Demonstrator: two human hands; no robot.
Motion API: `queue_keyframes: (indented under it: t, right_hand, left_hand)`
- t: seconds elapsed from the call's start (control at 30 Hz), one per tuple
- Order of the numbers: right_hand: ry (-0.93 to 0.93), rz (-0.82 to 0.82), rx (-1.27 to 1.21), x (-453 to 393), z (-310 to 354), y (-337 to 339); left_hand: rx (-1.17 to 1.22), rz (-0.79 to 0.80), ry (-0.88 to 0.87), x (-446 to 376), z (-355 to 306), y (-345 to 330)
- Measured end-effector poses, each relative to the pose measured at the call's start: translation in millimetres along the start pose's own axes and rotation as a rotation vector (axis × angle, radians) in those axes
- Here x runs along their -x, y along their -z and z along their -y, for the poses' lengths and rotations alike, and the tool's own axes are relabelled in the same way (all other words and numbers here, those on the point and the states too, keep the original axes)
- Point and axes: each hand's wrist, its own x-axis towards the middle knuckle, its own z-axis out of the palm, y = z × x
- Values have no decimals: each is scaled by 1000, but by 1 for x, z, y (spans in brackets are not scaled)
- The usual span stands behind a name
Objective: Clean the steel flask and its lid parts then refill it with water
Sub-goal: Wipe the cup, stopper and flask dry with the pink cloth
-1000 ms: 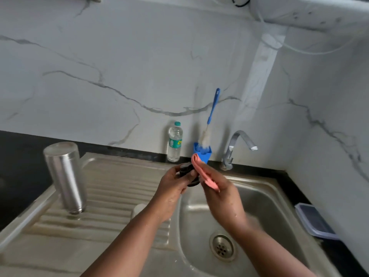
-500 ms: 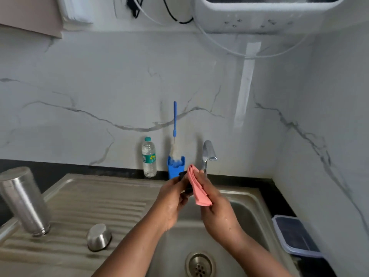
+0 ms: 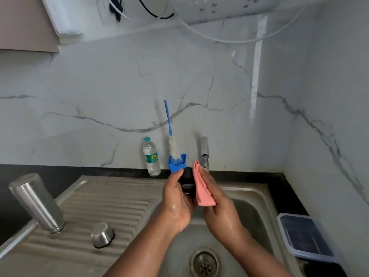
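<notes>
A home kitchen, probably: steel sink (image 3: 249, 188), tap (image 3: 204, 150), marble-look wall (image 3: 99, 96).

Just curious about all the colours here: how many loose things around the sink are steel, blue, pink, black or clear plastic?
Steel: 2, flask, steel cap
Blue: 2, bottle brush, brush holder
Pink: 1, cloth
Black: 1, lid part
Clear plastic: 2, water bottle, lidded box
Total: 8
</notes>
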Motion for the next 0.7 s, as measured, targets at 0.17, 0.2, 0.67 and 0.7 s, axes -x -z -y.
queue_keyframes:
  t: [0.17,0.2,0.67,0.7]
  right_hand:
    - [33,-19,-11,5,-4,-11]
    - [32,-28,-9,5,-9,-9]
    - [-29,-49,167,2,-28,-17]
    - [-45,-65,131,2,-30,-18]
  left_hand:
    - [64,65,11,-1,3,0]
    - [67,69,23,-1,2,0]
    - [44,-116,135,-23,5,0]
    - [29,-135,128,-26,7,4]
